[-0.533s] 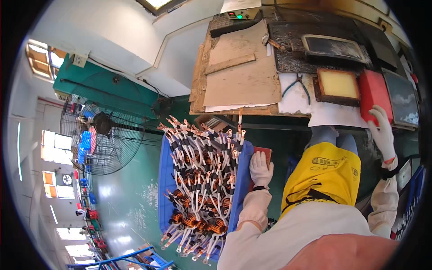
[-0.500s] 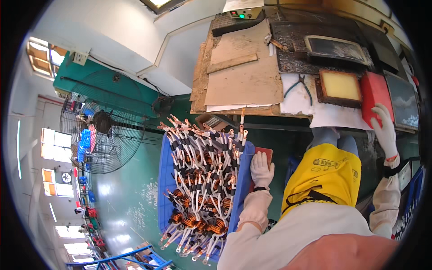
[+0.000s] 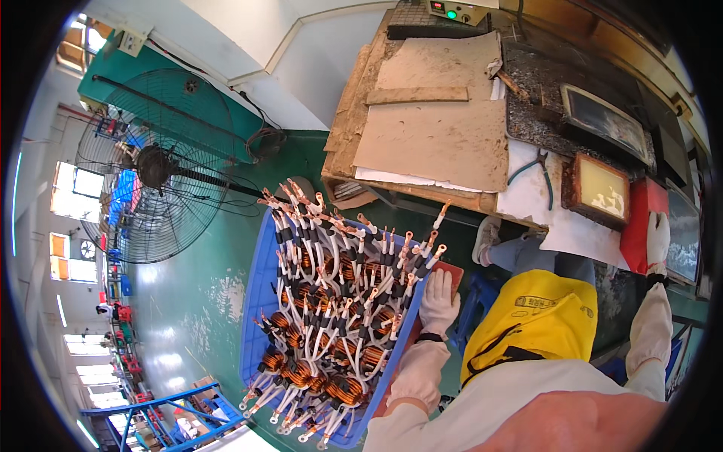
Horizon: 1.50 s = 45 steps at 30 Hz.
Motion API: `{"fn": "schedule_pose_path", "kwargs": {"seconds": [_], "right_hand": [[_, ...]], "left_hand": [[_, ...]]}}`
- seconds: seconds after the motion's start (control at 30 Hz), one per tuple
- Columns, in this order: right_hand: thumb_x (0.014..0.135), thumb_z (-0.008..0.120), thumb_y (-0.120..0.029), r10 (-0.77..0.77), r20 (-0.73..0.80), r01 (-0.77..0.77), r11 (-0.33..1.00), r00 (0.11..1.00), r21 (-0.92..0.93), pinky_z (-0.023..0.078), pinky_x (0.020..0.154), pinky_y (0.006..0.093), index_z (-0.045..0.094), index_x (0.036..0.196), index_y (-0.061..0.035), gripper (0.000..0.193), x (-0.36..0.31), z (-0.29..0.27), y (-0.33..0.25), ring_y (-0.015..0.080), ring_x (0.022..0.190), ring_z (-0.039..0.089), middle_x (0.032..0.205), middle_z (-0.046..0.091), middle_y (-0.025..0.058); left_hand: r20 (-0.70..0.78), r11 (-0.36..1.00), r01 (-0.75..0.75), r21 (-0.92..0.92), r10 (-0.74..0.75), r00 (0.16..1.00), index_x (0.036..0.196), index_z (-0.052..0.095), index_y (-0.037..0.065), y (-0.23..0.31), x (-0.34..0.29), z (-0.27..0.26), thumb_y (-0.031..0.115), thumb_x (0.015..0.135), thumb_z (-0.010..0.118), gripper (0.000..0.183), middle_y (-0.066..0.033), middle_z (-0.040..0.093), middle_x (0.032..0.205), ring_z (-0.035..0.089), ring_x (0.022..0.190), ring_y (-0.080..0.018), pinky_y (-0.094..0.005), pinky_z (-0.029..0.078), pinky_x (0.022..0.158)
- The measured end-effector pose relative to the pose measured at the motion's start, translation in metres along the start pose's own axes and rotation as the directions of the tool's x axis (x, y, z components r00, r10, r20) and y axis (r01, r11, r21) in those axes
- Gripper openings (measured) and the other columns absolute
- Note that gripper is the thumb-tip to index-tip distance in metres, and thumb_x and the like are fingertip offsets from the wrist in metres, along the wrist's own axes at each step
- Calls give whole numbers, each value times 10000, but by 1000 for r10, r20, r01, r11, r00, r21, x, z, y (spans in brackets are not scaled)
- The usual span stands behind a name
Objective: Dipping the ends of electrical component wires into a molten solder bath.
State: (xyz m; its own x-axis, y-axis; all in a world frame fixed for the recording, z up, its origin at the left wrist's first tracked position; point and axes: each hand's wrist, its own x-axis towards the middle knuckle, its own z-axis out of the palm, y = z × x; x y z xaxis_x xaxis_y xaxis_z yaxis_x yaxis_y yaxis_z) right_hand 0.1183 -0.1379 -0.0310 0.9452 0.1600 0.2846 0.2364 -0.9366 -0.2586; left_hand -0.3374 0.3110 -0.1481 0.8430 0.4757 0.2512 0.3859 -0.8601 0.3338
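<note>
My left hand [image 3: 439,301], in a white glove, lies with outstretched fingers on a red-brown board [image 3: 453,273] beside the bin's right rim. The blue plastic bin [image 3: 252,301] is packed with copper-wound coils [image 3: 346,388] in several rows. Their white leads [image 3: 324,343] stand up with black sleeves and copper ring terminals. At the far right my right hand [image 3: 657,239], also gloved, rests against a red block-like object [image 3: 639,218] at the bench's front edge. Its fingers look straight and together along that object's side.
The workbench [image 3: 422,197] carries cardboard [image 3: 429,143], a wooden strip [image 3: 418,95], green-handled pliers [image 3: 548,181], a square pan with a pale yellow surface [image 3: 602,188] and a control box with a green light [image 3: 456,13]. A large fan [image 3: 154,166] stands left; a blue metal frame [image 3: 166,414] is lower left.
My right hand has come down from above the bench onto the red object. The left hand stays at the board by the bin. The whole view has tilted and shifted.
</note>
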Motion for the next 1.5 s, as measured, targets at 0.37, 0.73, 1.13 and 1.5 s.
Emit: {"fn": "schedule_pose_path", "kwargs": {"seconds": [0.37, 0.73, 1.13, 1.5], "right_hand": [[948, 576, -233, -451, -56, 451, 863, 891, 228, 443, 935, 321, 530, 1201, 19, 360, 118, -33, -216, 268, 1047, 599, 1085, 626, 167], [832, 572, -179, -850, 182, 793, 527, 494, 307, 501, 788, 437, 647, 931, -58, 173, 167, 117, -556, 372, 920, 616, 924, 639, 175], [763, 580, -77, -827, 282, 857, 515, 486, 33, 529, 681, 458, 653, 803, 3, 116, 200, 260, -580, 399, 822, 649, 833, 661, 213], [772, 575, -55, -816, 217, 840, 541, 536, -42, 541, 695, 441, 640, 830, -9, 98, 197, 238, -592, 391, 836, 658, 852, 666, 201]], "left_hand": [[46, 999, 32, -33, -31, 998, 1322, 493, 57, 0, -1, 2, 227, 684, 746, 707, -155, 483, 1361, 452, 1268, -326, -457, 370, 1071], [125, 993, 118, 7, -118, 985, 1332, 497, 64, -1, -4, 7, 217, 751, 700, 634, -140, 481, 1382, 475, 1261, -297, -406, 417, 1029], [265, 942, 322, -91, -289, 920, 1289, 536, 92, -1, -9, 8, 186, 809, 656, 503, -121, 514, 1363, 531, 1188, -350, -456, 465, 936], [258, 944, 301, -136, -260, 931, 1310, 510, 108, 0, -3, 4, 172, 802, 650, 531, -122, 518, 1358, 550, 1150, -359, -461, 483, 896]]}}
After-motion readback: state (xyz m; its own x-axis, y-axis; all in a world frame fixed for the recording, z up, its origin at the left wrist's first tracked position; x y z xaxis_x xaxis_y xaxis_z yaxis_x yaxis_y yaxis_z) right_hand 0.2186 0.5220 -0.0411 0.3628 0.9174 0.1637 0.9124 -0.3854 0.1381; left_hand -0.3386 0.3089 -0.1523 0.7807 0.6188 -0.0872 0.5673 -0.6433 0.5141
